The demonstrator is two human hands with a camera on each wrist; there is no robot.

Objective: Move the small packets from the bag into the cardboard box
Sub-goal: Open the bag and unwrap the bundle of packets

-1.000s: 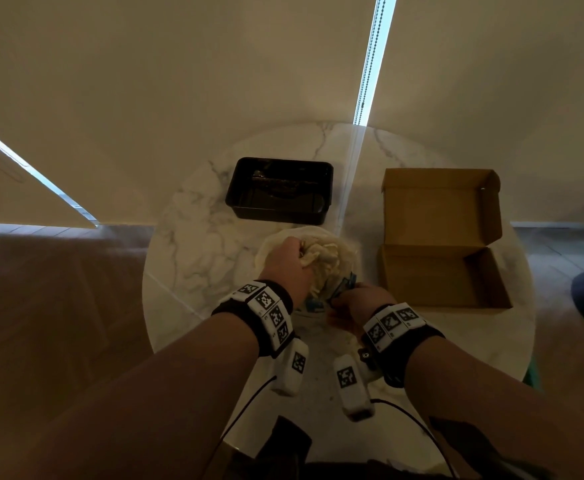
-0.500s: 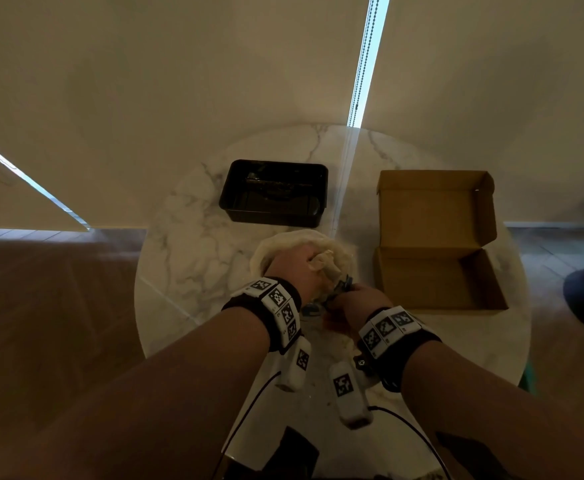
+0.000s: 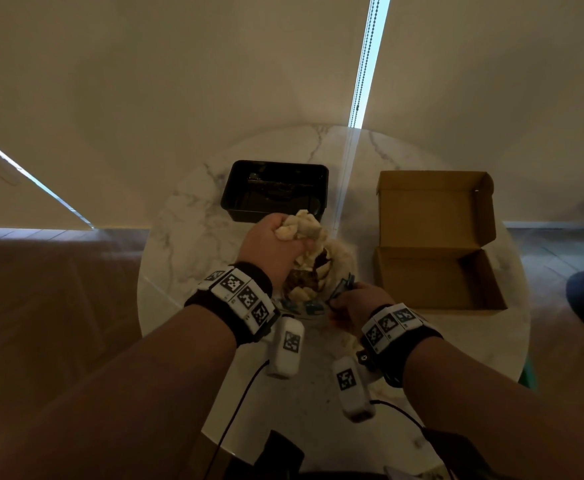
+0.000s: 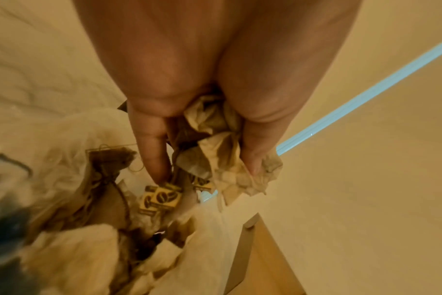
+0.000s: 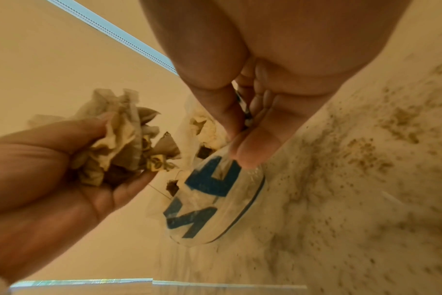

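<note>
Spreading across most of the scene, the round marble table (image 3: pixel 193 244) carries everything else. On its right side sits the cardboard box (image 3: pixel 435 271), lid flap standing open at the far edge and the near compartment bare. At the far middle lies a black plastic tray (image 3: pixel 235 199) with dark contents too dim to make out. Between tray and box, toward the near middle, the clear plastic bag (image 5: pixel 209 201) with blue lettering slumps on the marble, its mouth open toward the person.

Lifted above the bag, just near of the tray, the left hand (image 3: pixel 271 247) has its fingers clenched around a crumpled bunch of small packets (image 4: pixel 215 143), pale paper sachets; one hanging from the bunch shows a coffee-bean print, and more packets (image 4: pixel 106 201) seem to lie in the bag below, though that part of the left wrist view is blurred. Lower and to the right, close to the near left corner of the box, the right hand (image 3: pixel 354 303) pinches the bag's rim between thumb and curled fingers (image 5: pixel 250 151). Both forearms wear black wrist bands (image 3: pixel 245 299) with square printed markers.
</note>
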